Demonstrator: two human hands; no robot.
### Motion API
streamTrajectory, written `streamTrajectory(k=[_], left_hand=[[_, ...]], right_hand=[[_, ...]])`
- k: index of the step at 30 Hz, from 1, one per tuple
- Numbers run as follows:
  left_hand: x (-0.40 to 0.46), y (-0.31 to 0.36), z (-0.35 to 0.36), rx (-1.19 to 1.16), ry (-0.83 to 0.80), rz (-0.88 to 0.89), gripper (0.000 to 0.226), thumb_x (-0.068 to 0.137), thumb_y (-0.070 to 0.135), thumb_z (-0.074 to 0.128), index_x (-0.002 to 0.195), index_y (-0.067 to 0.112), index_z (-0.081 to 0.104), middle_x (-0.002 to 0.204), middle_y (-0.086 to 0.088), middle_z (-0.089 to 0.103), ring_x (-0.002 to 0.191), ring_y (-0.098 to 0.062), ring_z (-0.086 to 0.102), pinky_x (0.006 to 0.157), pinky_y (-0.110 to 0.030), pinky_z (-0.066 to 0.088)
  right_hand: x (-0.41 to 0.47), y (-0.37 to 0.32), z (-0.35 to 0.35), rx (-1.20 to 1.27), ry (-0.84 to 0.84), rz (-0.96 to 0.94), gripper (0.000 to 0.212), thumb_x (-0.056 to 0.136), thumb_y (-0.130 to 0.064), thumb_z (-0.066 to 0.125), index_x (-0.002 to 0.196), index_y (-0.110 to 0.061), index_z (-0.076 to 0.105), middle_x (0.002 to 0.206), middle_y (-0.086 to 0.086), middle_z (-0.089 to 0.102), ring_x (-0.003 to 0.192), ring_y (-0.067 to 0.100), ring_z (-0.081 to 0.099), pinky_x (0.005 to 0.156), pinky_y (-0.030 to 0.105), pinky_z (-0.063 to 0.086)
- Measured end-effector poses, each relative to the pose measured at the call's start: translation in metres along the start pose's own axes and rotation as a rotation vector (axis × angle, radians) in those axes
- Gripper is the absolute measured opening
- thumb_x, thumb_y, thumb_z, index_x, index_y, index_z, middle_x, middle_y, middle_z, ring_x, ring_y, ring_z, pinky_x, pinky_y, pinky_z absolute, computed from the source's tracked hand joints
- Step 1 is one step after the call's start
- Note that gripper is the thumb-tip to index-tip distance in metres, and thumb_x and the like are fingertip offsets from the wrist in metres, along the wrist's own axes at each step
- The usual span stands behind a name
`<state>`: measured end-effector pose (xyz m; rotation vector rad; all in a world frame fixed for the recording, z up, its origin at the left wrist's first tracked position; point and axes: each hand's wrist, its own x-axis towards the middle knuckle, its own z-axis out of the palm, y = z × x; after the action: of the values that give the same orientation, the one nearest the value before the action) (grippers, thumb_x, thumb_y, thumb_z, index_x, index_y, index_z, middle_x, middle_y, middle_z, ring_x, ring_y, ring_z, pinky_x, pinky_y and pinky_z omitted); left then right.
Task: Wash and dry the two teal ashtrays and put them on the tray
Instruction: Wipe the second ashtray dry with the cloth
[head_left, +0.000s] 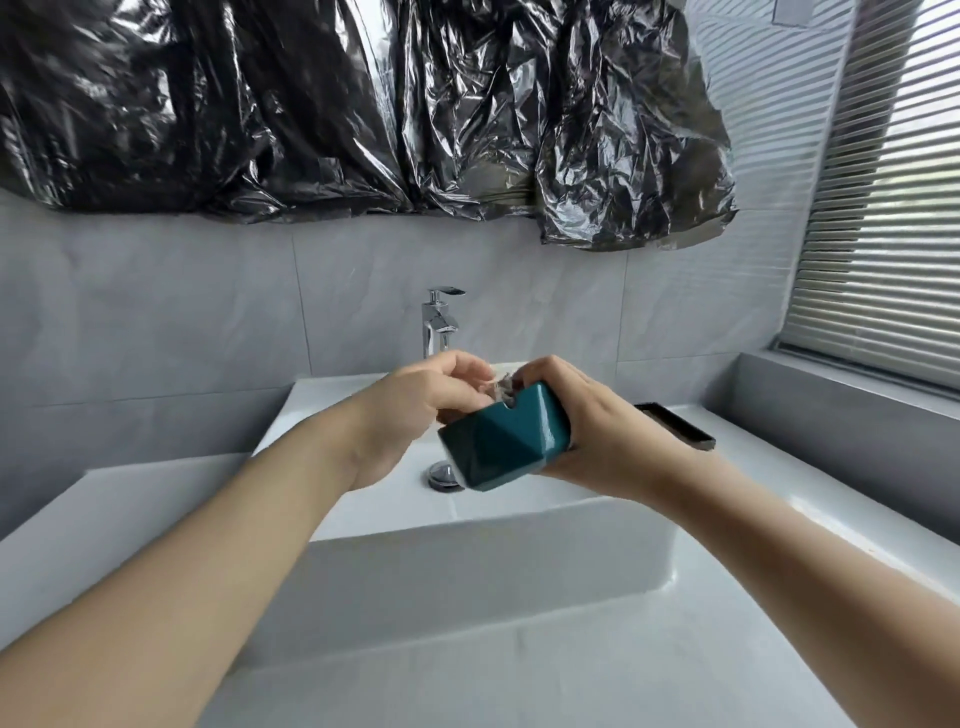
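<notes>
**Wiping one ashtray above the basin**

Evidently a wiping step: the right hand (582, 431) clasps the teal ashtray (501, 441), tilted, above the sink (363, 519); the left hand (421, 410) pinches a greyish wad (503, 385) at its notched rim. Work each notch, keeping the piece over the basin. The faucet (439, 322) stands near behind; the dark tray (675, 423) lies rightward on the desk (779, 493). Second ashtray unseen.

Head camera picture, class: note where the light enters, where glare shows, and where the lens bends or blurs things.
Head view: daylight enters through the window blinds at right; bright glare streaks the crumpled black plastic sheet; the wide lens bows the sink edges and counter; the plastic's upper left is smeared; the teal ashtray stays fairly sharp.
</notes>
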<state>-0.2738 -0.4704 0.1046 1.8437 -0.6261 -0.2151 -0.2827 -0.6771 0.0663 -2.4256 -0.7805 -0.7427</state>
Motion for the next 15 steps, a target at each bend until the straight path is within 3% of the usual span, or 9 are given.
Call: streamTrajectory(k=[2,5,8,10,14,15], left_hand=[[-0.024,0.009,0.005,0.105,-0.093,-0.118,0.026,0.097,0.017,0.048,0.116,0.013,0.066,0.096,0.011,0.060,0.073,0.006,0.052,0.072,-0.023,0.030],[-0.057,0.011,0.019,0.191,-0.161,-0.234,0.024,0.096,0.027,0.052,0.104,0.012,0.069,0.084,0.022,0.063,0.079,0.007,0.054,0.076,-0.020,0.031],[-0.077,-0.005,0.043,0.180,-0.161,-0.252,0.039,0.079,0.029,0.060,0.105,-0.001,0.065,0.095,0.006,0.059,0.095,-0.011,0.051,0.089,-0.028,0.036],[-0.090,-0.014,0.060,0.132,-0.078,-0.219,0.035,0.075,0.031,0.059,0.093,0.002,0.064,0.093,-0.004,0.056,0.091,-0.019,0.051,0.087,-0.033,0.039],[-0.105,-0.037,0.086,0.055,0.150,-0.159,0.022,0.095,0.026,0.054,0.100,0.007,0.065,0.101,-0.005,0.072,0.099,-0.022,0.063,0.092,-0.033,0.044],[-0.108,-0.038,0.088,-0.037,0.217,-0.141,0.019,0.098,0.023,0.052,0.095,0.010,0.065,0.094,-0.002,0.075,0.093,-0.019,0.066,0.089,-0.030,0.047]], right_hand=[[-0.021,-0.021,-0.008,-0.013,-0.062,0.021,0.068,0.063,-0.063,0.066,0.112,-0.021,0.046,0.105,-0.006,0.057,0.090,0.017,0.057,0.077,0.039,0.050],[-0.054,-0.045,-0.013,-0.020,-0.062,-0.010,0.062,0.066,-0.053,0.074,0.111,-0.017,0.049,0.106,-0.005,0.059,0.093,0.012,0.056,0.080,0.034,0.049],[-0.086,-0.060,-0.011,0.019,-0.079,0.013,0.059,0.069,-0.041,0.081,0.113,-0.018,0.049,0.111,-0.004,0.060,0.098,0.013,0.058,0.083,0.034,0.050],[-0.106,-0.067,-0.006,0.047,-0.097,0.041,0.062,0.068,-0.044,0.079,0.115,-0.019,0.048,0.115,-0.005,0.060,0.102,0.014,0.059,0.084,0.035,0.050],[-0.140,-0.070,0.001,0.116,-0.044,0.144,0.064,0.067,-0.040,0.085,0.117,-0.023,0.048,0.119,-0.007,0.060,0.103,0.010,0.059,0.085,0.032,0.050],[-0.146,-0.070,0.002,0.139,-0.038,0.173,0.064,0.066,-0.040,0.086,0.116,-0.024,0.048,0.118,-0.009,0.061,0.102,0.009,0.059,0.084,0.031,0.050]])
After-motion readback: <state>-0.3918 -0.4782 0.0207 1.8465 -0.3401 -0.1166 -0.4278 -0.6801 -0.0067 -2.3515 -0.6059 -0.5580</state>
